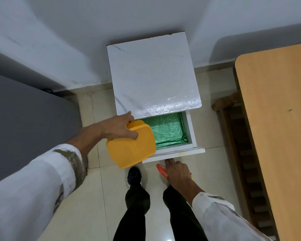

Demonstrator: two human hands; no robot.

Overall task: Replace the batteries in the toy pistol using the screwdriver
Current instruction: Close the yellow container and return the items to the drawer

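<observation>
My left hand (118, 127) grips the yellow box (130, 148) by its upper left corner, thumb pressed on the lid and fingers hooked over the far edge. The box is tilted and hangs over the left end of the open drawer (174, 154), just left of centre frame. My right hand (177, 173), lower and right of centre, is closed over an orange-red piece that I take for the toy pistol (161, 171). Its long axis runs from upper left to lower right under my palm, and only its tip and a yellow bit show. That hand's forefinger is straight and touches the drawer's front panel from below. The push to close the drawer would go straight up the frame, and the right hand is the nearer one for it. No screwdriver shows, and I judge it may be in the box. The drawer's green lining (167, 129) looks bare. Both arms reach forward and down, left elbow wide, over the white cabinet top (153, 75).
</observation>
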